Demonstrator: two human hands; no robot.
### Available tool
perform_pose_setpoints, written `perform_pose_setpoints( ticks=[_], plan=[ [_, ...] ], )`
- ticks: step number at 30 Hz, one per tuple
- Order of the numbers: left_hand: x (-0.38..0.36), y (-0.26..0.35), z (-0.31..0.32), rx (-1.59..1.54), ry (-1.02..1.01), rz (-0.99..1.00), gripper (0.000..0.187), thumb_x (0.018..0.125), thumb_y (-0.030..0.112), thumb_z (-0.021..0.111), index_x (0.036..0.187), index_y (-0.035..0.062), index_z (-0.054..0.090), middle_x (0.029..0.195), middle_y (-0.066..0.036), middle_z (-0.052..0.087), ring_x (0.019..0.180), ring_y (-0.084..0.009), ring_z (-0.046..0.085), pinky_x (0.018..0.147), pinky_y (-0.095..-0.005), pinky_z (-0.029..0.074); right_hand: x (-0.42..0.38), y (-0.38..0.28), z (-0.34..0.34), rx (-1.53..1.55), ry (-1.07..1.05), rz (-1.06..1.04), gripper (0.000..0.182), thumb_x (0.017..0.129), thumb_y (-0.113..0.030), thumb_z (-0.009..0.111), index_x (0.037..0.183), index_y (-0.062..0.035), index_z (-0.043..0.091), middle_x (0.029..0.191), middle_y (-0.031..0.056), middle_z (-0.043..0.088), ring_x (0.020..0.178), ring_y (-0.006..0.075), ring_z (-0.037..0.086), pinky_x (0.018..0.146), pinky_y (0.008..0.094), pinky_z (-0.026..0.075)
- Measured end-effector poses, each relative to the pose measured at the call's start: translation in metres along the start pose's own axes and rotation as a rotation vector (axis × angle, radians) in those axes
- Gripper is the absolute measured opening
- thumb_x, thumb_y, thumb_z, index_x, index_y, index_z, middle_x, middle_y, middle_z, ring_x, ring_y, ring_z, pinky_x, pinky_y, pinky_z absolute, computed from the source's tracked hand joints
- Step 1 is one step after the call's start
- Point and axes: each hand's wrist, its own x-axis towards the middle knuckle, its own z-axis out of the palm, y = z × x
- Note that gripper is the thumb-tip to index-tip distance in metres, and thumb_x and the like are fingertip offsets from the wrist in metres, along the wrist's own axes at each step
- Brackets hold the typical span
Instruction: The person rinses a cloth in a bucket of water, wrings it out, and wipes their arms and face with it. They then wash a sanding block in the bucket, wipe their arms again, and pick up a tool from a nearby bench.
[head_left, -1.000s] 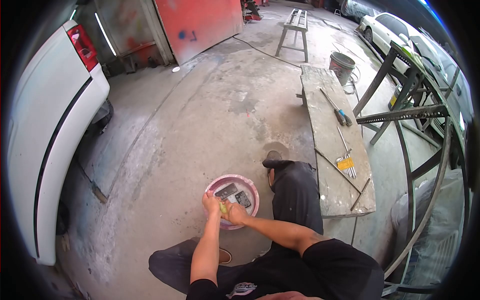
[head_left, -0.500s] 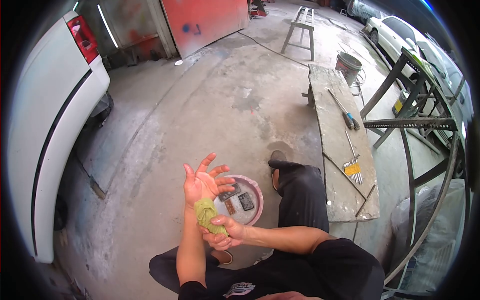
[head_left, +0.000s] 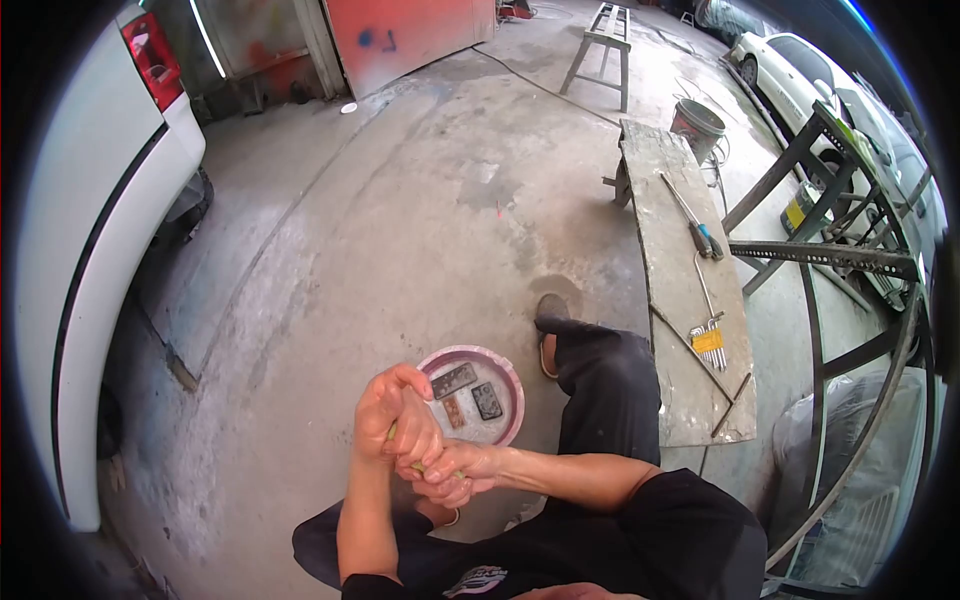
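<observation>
A yellow-green cloth (head_left: 419, 467) is bunched up and mostly hidden by my fingers. My left hand (head_left: 400, 415) is closed around its upper part, while my right hand (head_left: 462, 471) grips the lower part, close against the left. Just beyond both hands, a round basin with a pinkish rim (head_left: 516, 380) stands on the floor. In it lie a long dark rectangular piece (head_left: 454, 381), a smaller dark rectangular piece (head_left: 487, 401) and a brown piece (head_left: 453, 412).
At right, a low worn bench (head_left: 675, 290) carries screwdrivers (head_left: 704, 238), a hex key set (head_left: 707, 345) and thin rods. Behind it are a bucket (head_left: 698, 125) and a metal frame (head_left: 820, 250). A white vehicle panel (head_left: 100, 250) fills the left side.
My left hand was spread open, with the cloth against its wrist in my right hand. Now the left fingers have closed on the cloth too, and that hand has come lower.
</observation>
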Motion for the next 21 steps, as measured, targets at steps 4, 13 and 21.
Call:
perform_pose_setpoints(
  ticks=[4,13,21],
  plan=[
    [-0.008,0.001,-0.016,0.366,0.502,-0.173,0.035,0.107,0.034,0.042,0.106,-0.0002,0.048,0.041,0.001,0.030,0.029,-0.0115,0.030,0.038,-0.0326,0.038,0.010,0.013,-0.049,-0.067,0.196,-0.046,0.019,0.093,-0.022,0.064,0.088,-0.0105,0.050,0.060,-0.0049,0.036,0.041,0.0027,0.026,0.036,0.0206,0.018],
    [-0.025,-0.057,-0.099,0.962,0.776,-0.348,0.024,0.106,0.020,0.047,0.089,0.0038,0.052,0.050,0.001,0.039,0.040,-0.0068,0.037,0.039,-0.0266,0.033,0.013,0.031,-0.126,-0.284,0.656,-0.205,0.025,0.088,-0.011,0.058,0.066,-0.0140,0.046,0.053,-0.0060,0.035,0.039,0.0037,0.026,0.035,0.0244,0.016],
    [-0.045,-0.114,-0.163,1.244,0.941,-0.319,0.020,0.104,0.017,0.049,0.088,0.0047,0.053,0.055,0.002,0.044,0.044,-0.0072,0.043,0.040,-0.0270,0.033,0.011,0.054,-0.198,-0.319,0.861,-0.298,0.022,0.092,-0.021,0.057,0.073,-0.0132,0.049,0.052,-0.0049,0.041,0.037,0.0071,0.032,0.034,0.0268,0.021]
  ],
)
